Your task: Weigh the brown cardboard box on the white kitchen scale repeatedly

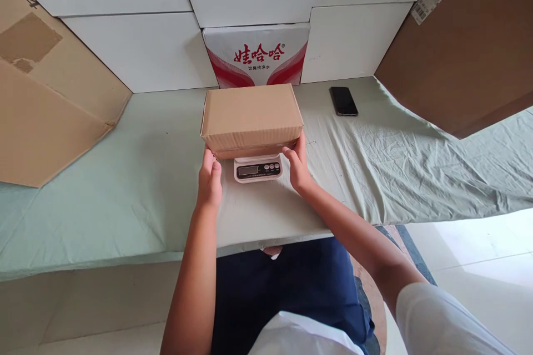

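A black phone (343, 101) lies flat on the green cloth (125, 188), well apart to the right. A red-and-white printed carton (257, 55) stands against the white wall panels (137, 50). Brown cardboard sheets (45, 105) lean at both sides.

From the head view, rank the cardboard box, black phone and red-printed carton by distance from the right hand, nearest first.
1. Cardboard box: touching the right hand, on the scale.
2. Black phone: farther right on the cloth.
3. Red-printed carton: behind the box, against the wall.

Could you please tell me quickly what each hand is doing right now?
Left hand: open, fingertips against the closed brown cardboard box on the small white kitchen scale.
Right hand: open, touching the box's other lower corner.
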The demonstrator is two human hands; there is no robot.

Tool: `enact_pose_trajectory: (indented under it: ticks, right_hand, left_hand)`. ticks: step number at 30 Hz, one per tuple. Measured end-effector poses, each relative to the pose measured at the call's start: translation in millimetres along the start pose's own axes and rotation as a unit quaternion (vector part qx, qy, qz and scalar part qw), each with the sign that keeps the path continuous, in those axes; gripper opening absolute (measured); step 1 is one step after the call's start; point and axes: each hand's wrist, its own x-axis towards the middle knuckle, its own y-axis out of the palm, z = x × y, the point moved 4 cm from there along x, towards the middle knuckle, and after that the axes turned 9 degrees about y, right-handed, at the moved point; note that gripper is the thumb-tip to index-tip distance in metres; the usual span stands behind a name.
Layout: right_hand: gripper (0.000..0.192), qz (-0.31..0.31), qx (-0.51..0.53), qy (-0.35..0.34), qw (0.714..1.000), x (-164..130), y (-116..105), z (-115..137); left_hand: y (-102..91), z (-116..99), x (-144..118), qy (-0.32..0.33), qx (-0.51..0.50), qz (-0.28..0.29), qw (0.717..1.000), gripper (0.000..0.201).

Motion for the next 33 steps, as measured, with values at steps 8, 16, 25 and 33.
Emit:
enact_pose_trajectory:
  ticks: [8,16,25,33]
  right_hand:
    - [0.069,-0.033,0.015,-0.014,0.999,3,-7,-5]
    - [0.067,-0.035,0.028,-0.006,0.999,16,-15,-8]
    - [0.060,0.009,0.018,-0.023,1.000,20,-11,-1]
    - [0.067,0.021,0.006,-0.056,0.998,30,-10,13]
  left_hand:
    - [-8.3,1,2,0.029,0.009,-0.037,0.999,0.082]
    - [-3.5,2,3,0.007,-0.018,-0.030,0.999,0.078]
    - [2.7,4,8,0.007,-0.027,-0.021,0.999,0.072]
    - [6.3,-8,20,0.039,-0.057,-0.019,0.997,0.066]
